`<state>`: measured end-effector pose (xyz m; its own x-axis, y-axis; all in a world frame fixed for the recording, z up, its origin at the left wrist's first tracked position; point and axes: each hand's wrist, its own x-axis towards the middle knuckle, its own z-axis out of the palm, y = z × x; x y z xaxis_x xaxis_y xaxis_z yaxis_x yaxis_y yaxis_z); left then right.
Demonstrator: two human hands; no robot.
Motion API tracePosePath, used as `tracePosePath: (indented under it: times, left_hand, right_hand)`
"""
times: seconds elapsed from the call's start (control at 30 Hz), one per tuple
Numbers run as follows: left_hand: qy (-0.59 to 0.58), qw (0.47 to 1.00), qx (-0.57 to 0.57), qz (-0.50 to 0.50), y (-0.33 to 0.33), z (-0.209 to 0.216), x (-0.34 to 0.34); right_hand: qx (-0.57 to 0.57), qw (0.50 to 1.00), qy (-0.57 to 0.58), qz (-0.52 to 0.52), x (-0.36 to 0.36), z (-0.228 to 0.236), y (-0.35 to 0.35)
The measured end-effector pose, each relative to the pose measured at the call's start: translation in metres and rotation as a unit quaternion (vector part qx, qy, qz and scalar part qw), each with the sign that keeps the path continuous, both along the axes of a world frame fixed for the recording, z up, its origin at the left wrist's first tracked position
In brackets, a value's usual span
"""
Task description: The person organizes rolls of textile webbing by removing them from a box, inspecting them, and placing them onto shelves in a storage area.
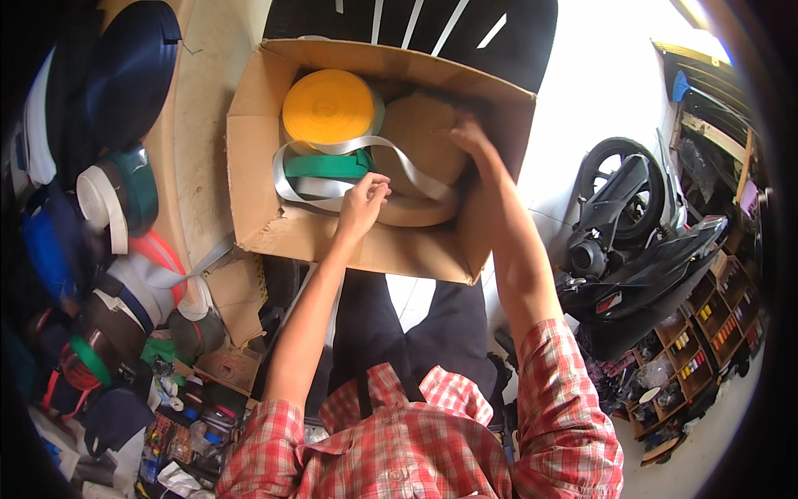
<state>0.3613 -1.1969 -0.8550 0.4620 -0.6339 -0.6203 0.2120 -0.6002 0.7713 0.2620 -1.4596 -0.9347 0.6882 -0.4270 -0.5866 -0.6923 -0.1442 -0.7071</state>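
Note:
An open cardboard box stands in front of me with rolls of webbing inside. At its far left lies a yellow roll, with a green roll on the near side of it. A large brown roll fills much of the right half. Loose pale grey webbing loops across the rolls. My left hand is closed in a pinch at the near side of the green roll, beside the grey webbing; what it holds is hidden. My right hand reaches over the brown roll's right edge, fingers apart, partly shaded.
A black surface with white stripes lies beyond the box. Stacked webbing rolls crowd the left side beside a tan panel. To the right are a black motorcycle and a wooden compartment rack of coloured items.

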Motion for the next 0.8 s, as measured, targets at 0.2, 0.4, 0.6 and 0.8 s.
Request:
tracePosePath:
  times: [0.2, 0.4, 0.6, 0.8]
  left_hand:
    - [-0.010, 1.000, 0.015, 0.021, 0.010, 0.014, 0.005]
    - [-0.019, 0.996, -0.012, 0.092, 0.011, 0.043, 0.013]
    - [-0.150, 0.983, -0.012, 0.104, 0.018, 0.057, 0.028]
    - [0.093, 0.958, -0.178, 0.205, 0.013, 0.133, 0.057]
  right_hand:
    - [-0.137, 0.982, 0.109, -0.067, 0.025, 0.080, 0.085]
    - [-0.227, 0.971, -0.011, -0.072, 0.026, 0.127, 0.128]
    - [-0.215, 0.966, -0.127, -0.072, 0.004, 0.212, 0.127]
    - [0.123, 0.945, -0.217, -0.211, -0.042, 0.288, 0.094]
